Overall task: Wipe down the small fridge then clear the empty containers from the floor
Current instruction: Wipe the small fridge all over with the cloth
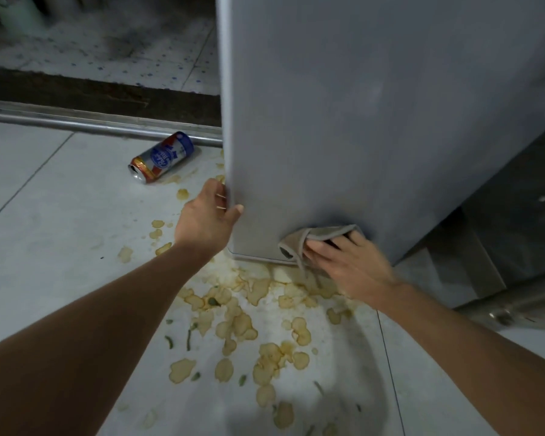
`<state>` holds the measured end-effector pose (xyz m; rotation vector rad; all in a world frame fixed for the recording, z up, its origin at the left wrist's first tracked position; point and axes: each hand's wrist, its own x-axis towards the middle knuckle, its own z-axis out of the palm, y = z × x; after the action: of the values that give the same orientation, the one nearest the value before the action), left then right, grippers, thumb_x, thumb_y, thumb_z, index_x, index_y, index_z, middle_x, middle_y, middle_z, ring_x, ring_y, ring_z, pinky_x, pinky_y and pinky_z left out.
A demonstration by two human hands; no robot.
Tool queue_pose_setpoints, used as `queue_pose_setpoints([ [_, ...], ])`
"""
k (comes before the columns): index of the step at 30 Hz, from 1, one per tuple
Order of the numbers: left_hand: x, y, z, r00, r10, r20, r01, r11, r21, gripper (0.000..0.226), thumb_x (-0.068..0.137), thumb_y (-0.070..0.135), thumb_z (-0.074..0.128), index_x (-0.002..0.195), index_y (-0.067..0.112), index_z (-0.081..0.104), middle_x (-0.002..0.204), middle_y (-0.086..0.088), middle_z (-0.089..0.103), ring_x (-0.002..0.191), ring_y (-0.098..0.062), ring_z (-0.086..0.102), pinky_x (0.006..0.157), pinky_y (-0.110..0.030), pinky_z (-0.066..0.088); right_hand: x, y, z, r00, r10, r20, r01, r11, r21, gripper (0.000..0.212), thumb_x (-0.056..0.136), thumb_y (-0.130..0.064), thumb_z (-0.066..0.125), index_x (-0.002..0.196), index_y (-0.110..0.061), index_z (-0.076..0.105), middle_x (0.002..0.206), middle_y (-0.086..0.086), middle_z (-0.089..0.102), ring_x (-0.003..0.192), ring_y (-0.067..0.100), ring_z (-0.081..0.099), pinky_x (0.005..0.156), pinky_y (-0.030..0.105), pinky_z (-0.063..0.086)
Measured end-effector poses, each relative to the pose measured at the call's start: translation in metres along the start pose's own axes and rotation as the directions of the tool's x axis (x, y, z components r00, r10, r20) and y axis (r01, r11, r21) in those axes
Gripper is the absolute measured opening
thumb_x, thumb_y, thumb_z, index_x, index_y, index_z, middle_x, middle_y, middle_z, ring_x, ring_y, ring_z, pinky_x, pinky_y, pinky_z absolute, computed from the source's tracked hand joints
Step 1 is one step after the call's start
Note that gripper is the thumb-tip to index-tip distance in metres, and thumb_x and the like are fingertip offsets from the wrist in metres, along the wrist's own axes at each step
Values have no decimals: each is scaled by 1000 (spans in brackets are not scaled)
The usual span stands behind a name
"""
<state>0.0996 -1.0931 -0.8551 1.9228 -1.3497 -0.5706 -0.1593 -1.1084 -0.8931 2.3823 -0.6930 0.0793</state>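
Below us, our right hand [346,265] presses a soft, limp cloth [315,239] flat against the lower front of the small fridge [359,121], fingers spread and nearly straight over the fabric. Our left hand [206,215] steadies the fridge's left edge, thumb on the front, fingers curled round the side. We judge the fridge heavy and smooth. A light empty can [161,157] lies on the stained floor [60,215] nearby.

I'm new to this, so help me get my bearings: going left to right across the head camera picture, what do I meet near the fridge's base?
Can lying on its side → left hand gripping the fridge edge → cloth → right hand pressing it.
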Motion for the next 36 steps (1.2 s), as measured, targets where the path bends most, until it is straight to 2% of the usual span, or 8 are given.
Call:
queue_pose_setpoints([
  [4,-1,-2,2,1000,-20,-16,20,1000,3,24,86,36,61,101,23,48,94,10,57,81,-15,59,72,-35,53,-4,33,-14,892,342,-297,-328,940,98,32,88,-4,43,114,-17,58,118,9,38,86,28,40,71,37,36],
  [7,-1,-2,3,999,-30,-14,30,1000,4,24,86,37,61,102,24,47,97,7,59,86,-19,62,76,-43,56,-6,26,-3,837,424,-345,-408,905,123,36,84,-6,51,117,-20,50,115,10,37,84,28,39,67,37,46],
  [13,-4,1,1,1000,-27,11,26,1000,9,24,87,36,59,103,23,47,97,6,58,91,-22,62,79,-47,56,-34,-3,23,980,183,77,-191,976,109,56,53,-15,83,107,-19,68,114,9,41,91,30,41,67,43,55],
  [16,-5,2,1,999,-30,21,30,1000,-8,24,88,35,58,105,24,46,98,5,56,90,-21,60,80,-47,56,-41,6,10,957,289,38,-291,946,144,49,56,-12,82,103,-14,69,115,8,50,92,27,47,72,40,54],
  [22,-5,0,3,1000,-21,10,21,1000,-1,25,89,35,57,107,23,45,99,6,55,88,-19,57,79,-47,56,-49,38,-5,665,736,-129,-709,676,202,33,80,-12,59,112,-10,53,115,27,52,101,41,50,80,43,50],
  [27,-5,0,3,1000,2,-1,-2,1000,3,22,89,33,58,104,22,46,96,6,56,86,-18,58,78,-46,56,-62,13,7,669,727,156,-743,658,120,42,58,-4,83,96,-8,66,103,31,58,83,45,57,65,41,54],
  [30,-7,1,5,1000,-18,-22,17,999,-27,21,89,33,58,103,24,46,94,8,56,86,-17,58,79,-47,56,-62,11,3,636,744,207,-772,610,180,40,64,-1,81,100,-5,65,110,30,56,92,45,56,70,43,54],
  [36,-8,-5,9,1000,-23,10,23,999,-47,25,87,28,61,108,21,49,101,7,59,92,-15,59,81,-40,54,-42,26,-12,245,965,91,-867,176,467,41,69,15,59,106,1,48,124,30,40,113,45,45,97,43,42],
])
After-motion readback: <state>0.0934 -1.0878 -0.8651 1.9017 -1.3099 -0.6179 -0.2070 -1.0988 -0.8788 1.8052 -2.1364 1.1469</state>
